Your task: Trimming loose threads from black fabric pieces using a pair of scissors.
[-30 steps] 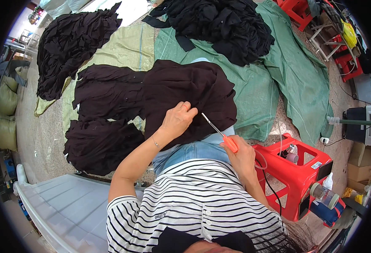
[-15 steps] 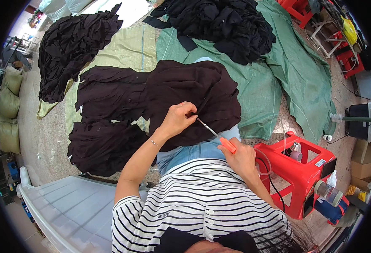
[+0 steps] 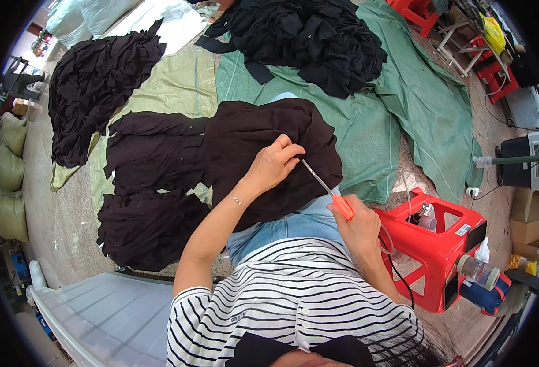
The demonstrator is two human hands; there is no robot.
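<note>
A dark brown garment (image 3: pixel 239 144) lies spread over my lap. My left hand (image 3: pixel 273 164), with its fingers pinched together, holds a bit of its cloth right by the far end of a thin metal rod. That rod belongs to an orange-handled tool (image 3: pixel 341 207) that looks like a screwdriver. My right hand (image 3: pixel 360 227) is closed round its handle, and the rod slants up and left over the cloth. Fingertips hide the very tip of the rod. A clear tube (image 3: pixel 390 248) loops beside my right wrist; I cannot tell whether it joins the tool.
Dark brown cloth piles (image 3: pixel 153 229) lie to the left, with another heap (image 3: pixel 98 92) farther off. A black cloth heap (image 3: pixel 309 46) rests on green sheeting (image 3: pixel 367 147) ahead. On the right stands a red stool (image 3: pixel 425 275) with a jar (image 3: pixel 477 272). A translucent bin lid (image 3: pixel 116 318) sits near left.
My left hand has moved a little right and farther away, still pinching at the cloth. The tool and my right hand have shifted slightly right, and the whole view has shifted a little.
</note>
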